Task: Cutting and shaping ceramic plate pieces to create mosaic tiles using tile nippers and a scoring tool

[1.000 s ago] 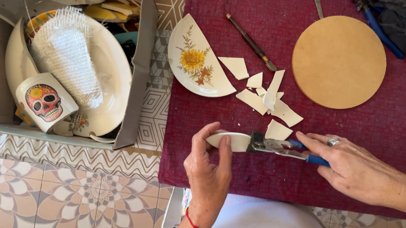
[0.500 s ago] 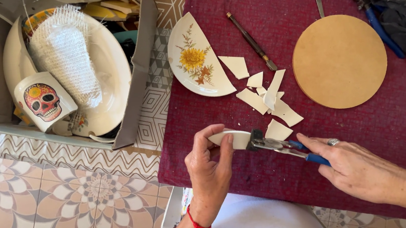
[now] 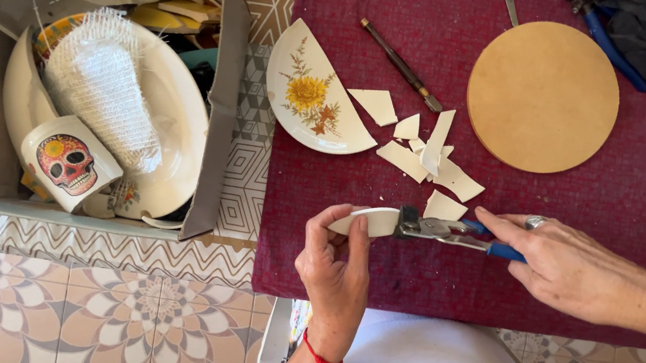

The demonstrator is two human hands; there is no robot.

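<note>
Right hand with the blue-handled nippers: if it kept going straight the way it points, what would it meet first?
The right hand points left along the nippers, so it would first meet the white plate shard, probably then the left hand.

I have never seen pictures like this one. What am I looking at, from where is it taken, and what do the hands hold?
There is no machine here: a person works with two bare hands, and a camera worn on the head looks down at them. The left hand holds a curved white plate shard. The right hand holds blue-handled nippers, whose jaws sit on the shard's edge. On the dark red cloth lie a half plate with a yellow flower, small white pieces, a round wooden disc and a slim hand tool. To the left, a cardboard box holds plates and a skull-painted mug.
</note>
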